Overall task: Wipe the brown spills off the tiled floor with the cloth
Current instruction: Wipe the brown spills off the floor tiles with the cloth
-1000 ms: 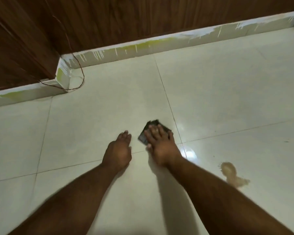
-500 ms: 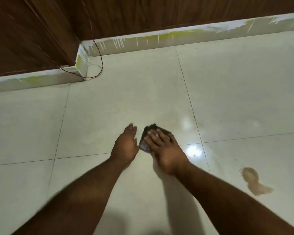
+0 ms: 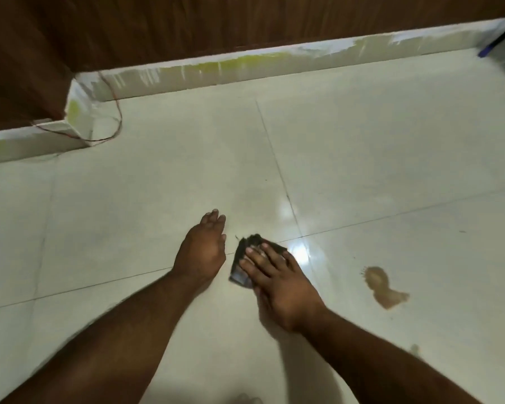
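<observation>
A small dark cloth [image 3: 241, 262] lies on the pale tiled floor [image 3: 376, 170], near a crossing of grout lines. My right hand [image 3: 280, 282] presses flat on the cloth with straight, spread fingers and covers most of it. My left hand [image 3: 201, 249] rests flat on the floor just left of the cloth, fingers together, apart from it. A brown spill [image 3: 384, 287] sits on the tile to the right of my right hand. A much smaller brown spot [image 3: 414, 349] shows beside my right forearm.
A white skirting board [image 3: 274, 64] smeared with yellow-green paint runs under dark wood panelling [image 3: 187, 24] at the back. A thin red wire [image 3: 115, 118] loops onto the floor at the corner on the left. A blue object [image 3: 489, 48] pokes in at the far right.
My right hand has slid the cloth toward me and slightly right across the grout line. My left hand stayed flat on the floor beside it. The view has shifted.
</observation>
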